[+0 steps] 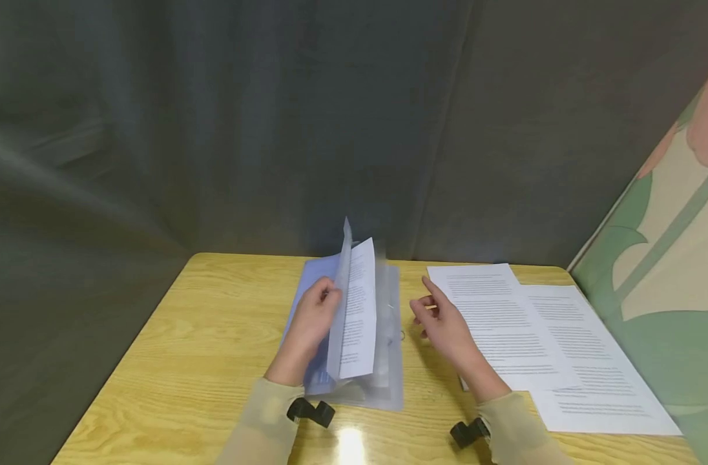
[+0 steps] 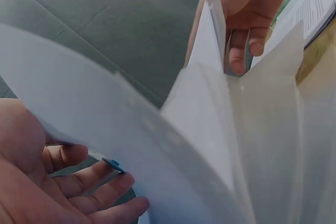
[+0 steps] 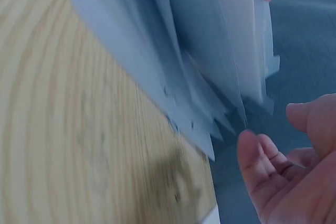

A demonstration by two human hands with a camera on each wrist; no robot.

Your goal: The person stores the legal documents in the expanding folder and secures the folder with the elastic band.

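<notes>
A clear file folder (image 1: 393,361) with a bluish cover lies on the table, several of its plastic sleeves fanned up. My left hand (image 1: 312,315) pinches the raised sleeve (image 1: 338,329) by its left side. Just right of that sleeve stands a printed sheet (image 1: 360,303) among the folder's pages. In the left wrist view a small blue piece (image 2: 112,165) shows by the left fingers. To the right of the folder, my right hand (image 1: 447,326) hovers with loosely bent fingers and holds nothing. The right wrist view has the sleeves' edges (image 3: 247,98) close to its fingertips.
Two overlapping stacks or sheets of printed paper, a nearer-left one (image 1: 493,323) and a right one (image 1: 598,374), lie on the wooden table (image 1: 214,336). A dark curtain (image 1: 331,129) hangs behind, and a floral-patterned panel (image 1: 674,258) borders the right side.
</notes>
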